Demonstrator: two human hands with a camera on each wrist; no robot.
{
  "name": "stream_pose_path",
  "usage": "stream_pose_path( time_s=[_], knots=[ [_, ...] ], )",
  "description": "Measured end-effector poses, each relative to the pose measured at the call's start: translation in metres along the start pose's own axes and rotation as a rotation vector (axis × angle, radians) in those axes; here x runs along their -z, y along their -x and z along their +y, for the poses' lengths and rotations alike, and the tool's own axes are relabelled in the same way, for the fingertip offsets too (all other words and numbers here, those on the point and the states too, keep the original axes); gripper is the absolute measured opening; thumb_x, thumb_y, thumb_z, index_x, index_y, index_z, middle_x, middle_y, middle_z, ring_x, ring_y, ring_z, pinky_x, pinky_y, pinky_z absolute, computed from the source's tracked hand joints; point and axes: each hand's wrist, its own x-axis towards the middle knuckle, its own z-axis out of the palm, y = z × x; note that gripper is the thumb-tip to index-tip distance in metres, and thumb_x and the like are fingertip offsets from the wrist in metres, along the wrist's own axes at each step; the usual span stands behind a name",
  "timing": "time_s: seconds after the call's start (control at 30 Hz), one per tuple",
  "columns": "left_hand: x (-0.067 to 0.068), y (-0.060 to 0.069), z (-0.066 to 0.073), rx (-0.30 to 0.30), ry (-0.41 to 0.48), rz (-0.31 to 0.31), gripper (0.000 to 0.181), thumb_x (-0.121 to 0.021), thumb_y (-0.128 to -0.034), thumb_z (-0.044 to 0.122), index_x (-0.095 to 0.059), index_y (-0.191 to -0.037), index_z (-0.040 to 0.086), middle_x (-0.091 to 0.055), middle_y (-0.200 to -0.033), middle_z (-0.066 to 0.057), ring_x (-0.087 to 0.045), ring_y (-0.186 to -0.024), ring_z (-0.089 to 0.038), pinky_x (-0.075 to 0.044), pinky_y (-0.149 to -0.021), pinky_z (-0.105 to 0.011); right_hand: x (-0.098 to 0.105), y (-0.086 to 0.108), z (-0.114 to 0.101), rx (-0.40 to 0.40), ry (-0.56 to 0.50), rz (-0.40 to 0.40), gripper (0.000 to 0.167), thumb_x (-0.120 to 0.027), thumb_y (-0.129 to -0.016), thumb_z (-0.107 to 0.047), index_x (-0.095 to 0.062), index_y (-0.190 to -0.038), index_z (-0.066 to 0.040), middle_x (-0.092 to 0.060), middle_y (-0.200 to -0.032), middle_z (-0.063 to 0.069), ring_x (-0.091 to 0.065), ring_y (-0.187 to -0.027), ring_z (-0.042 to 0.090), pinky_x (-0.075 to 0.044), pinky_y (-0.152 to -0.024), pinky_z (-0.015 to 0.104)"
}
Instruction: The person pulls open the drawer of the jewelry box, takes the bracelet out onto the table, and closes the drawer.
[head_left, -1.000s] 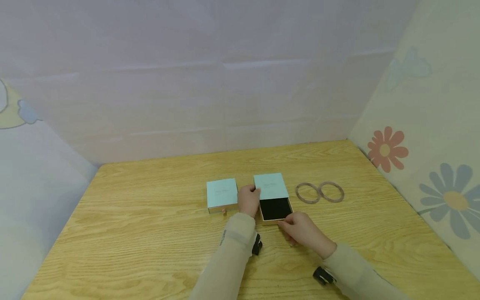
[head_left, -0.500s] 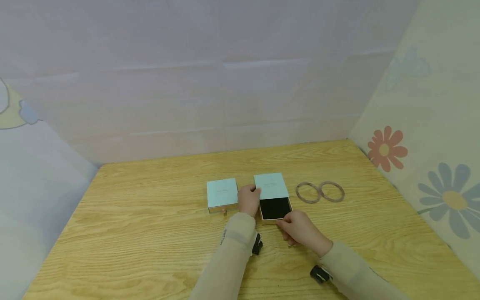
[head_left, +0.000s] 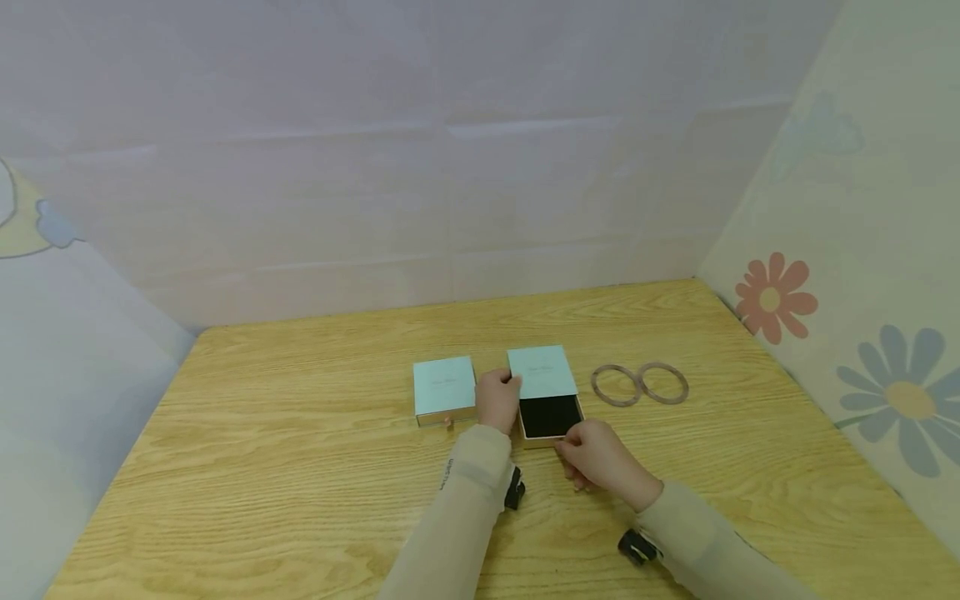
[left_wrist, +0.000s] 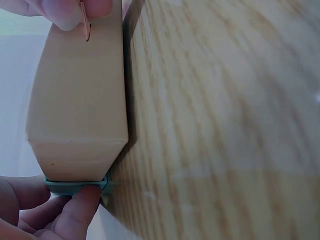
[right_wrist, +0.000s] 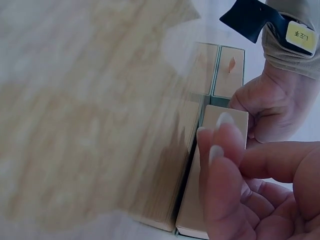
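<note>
A pale teal drawer-style jewelry box (head_left: 542,372) lies on the table, its tan drawer (left_wrist: 75,90) pulled partway out toward me and showing a black lining (head_left: 551,417). My left hand (head_left: 497,400) grips the teal sleeve at its left side; in the left wrist view, thumb and fingers hold the sleeve's edge. At the drawer's front, my right hand (head_left: 600,458) pinches the small orange ribbon pull (left_wrist: 86,27). In the right wrist view, the right fingers (right_wrist: 227,190) hide that ribbon.
To the left sits a second teal box (head_left: 444,386), its drawer pushed in, with a ribbon pull (right_wrist: 232,65) on the front. Two pinkish-brown bangles (head_left: 616,386) lie right of the boxes, touching each other. The wooden table (head_left: 300,467) meets patterned walls at the back and sides.
My right hand and wrist have shifted slightly left at the drawer front. The left hand, both boxes and the bangles look the same.
</note>
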Motion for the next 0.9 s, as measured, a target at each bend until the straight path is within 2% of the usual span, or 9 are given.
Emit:
stream_pose_path(
  time_s=[0.17,0.33,0.53,0.9],
  knots=[
    [-0.0002,-0.0009,-0.0016,-0.019,0.022,0.004,0.045,-0.055,-0.0979,0.005,-0.034,-0.059,0.012,-0.023,-0.053,0.001,-0.025,-0.048,-0.014,-0.027,-0.050,-0.027,0.0003,-0.0013,0.0014,0.021,-0.006,0.003,0.035,-0.054,-0.097,-0.001,-0.058,-0.061,0.001,-0.054,-0.052,0.003,-0.054,-0.042,0.014,-0.046,-0.042,0.028],
    [-0.0001,-0.0011,-0.0017,-0.014,0.026,-0.001,0.047,-0.055,-0.0978,0.005,-0.032,-0.058,0.013,-0.022,-0.053,0.001,-0.024,-0.048,-0.014,-0.027,-0.049,-0.027,0.0017,-0.0025,0.0020,0.043,-0.015,0.001,0.031,-0.054,-0.096,0.000,-0.060,-0.066,0.002,-0.055,-0.053,0.003,-0.055,-0.043,0.014,-0.047,-0.043,0.027],
    [-0.0003,-0.0026,-0.0020,-0.006,0.026,-0.006,0.048,-0.056,-0.0978,0.006,-0.031,-0.058,0.014,-0.022,-0.052,0.001,-0.024,-0.048,-0.014,-0.026,-0.049,-0.027,0.0032,-0.0041,0.0027,0.066,-0.015,-0.016,0.033,-0.053,-0.096,0.000,-0.058,-0.063,0.002,-0.055,-0.053,0.003,-0.056,-0.043,0.016,-0.046,-0.042,0.026],
    [-0.0001,-0.0009,-0.0013,-0.017,0.021,0.001,0.048,-0.055,-0.0976,0.004,-0.030,-0.058,0.014,-0.021,-0.052,0.002,-0.023,-0.048,-0.013,-0.026,-0.049,-0.027,0.0050,-0.0076,0.0016,0.026,-0.018,-0.027,0.034,-0.054,-0.097,-0.001,-0.057,-0.063,0.001,-0.054,-0.053,0.002,-0.057,-0.043,0.016,-0.048,-0.043,0.028]
  ],
)
